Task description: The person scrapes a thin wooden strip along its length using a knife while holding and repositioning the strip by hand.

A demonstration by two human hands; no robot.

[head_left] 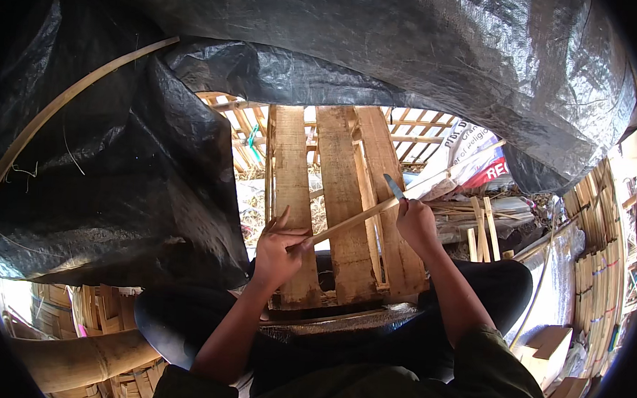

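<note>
The person's left hand (278,253) pinches a long, pale wooden strip (353,221) near its lower end, one finger raised clear toward twelve o'clock; the strip lies near the middle of the view, slanting from that hand toward two o'clock, across and above upright planks (291,169); the right hand (417,222) is closed around a knife (393,186), its blade pointing to eleven o'clock; the strip passes just beside this fist, though whether the blade's edge touches it cannot be told; black tarpaulin (118,181) hangs at nine o'clock, a printed sheet (489,172) lies between two and three, short sticks (491,230) stand at three, and a bamboo pole (79,363) rests at eight.
</note>
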